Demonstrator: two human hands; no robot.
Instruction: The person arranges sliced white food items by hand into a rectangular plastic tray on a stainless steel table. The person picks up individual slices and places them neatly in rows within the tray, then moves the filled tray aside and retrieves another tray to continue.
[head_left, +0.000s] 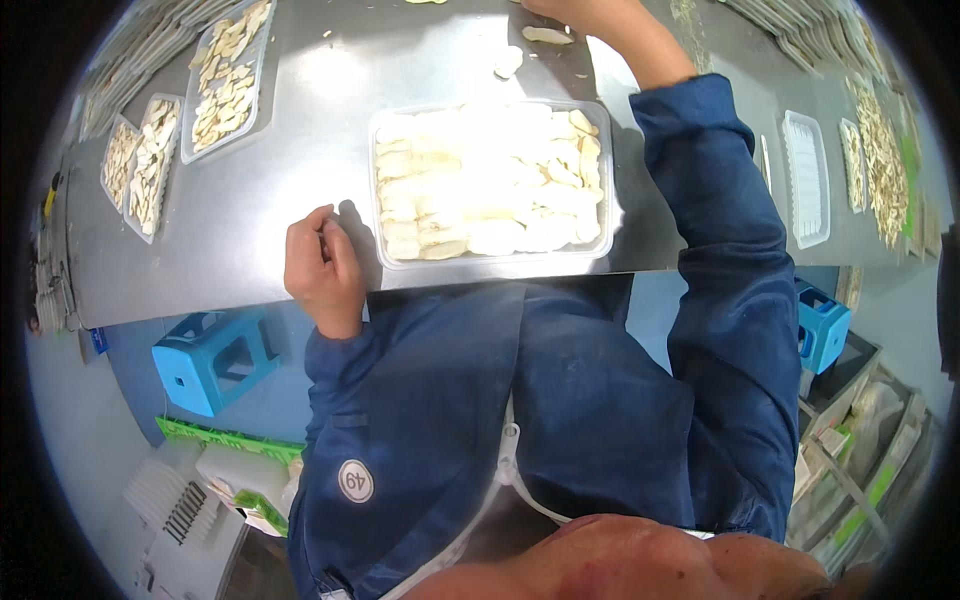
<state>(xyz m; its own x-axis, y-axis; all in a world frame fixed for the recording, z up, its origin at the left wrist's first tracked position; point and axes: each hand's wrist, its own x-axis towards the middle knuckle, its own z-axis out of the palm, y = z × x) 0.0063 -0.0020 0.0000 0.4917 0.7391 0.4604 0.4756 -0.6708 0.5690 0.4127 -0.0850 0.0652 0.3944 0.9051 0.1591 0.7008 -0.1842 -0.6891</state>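
A clear plastic tray (491, 260) packed with rows of pale, dried slices lies on the metal table (315, 112) in front of me; glare washes out its middle. My left hand (325, 259) rests curled on the table near its front edge, left of the tray; whether anything is inside the fingers cannot be seen. My right hand (562, 9) reaches to the far side, past the tray, and is cut off by the top rim of the picture, its fingertips hidden. Just below that hand lie a loose pale slice (547, 35) and a whitish piece (508, 62).
More filled trays (225, 90) stand at the left, beside stacked trays (150, 60). An empty white tray (807, 180) and a heap of slices (879, 161) lie at the right. Blue plastic stools (214, 360) stand below the table on both sides.
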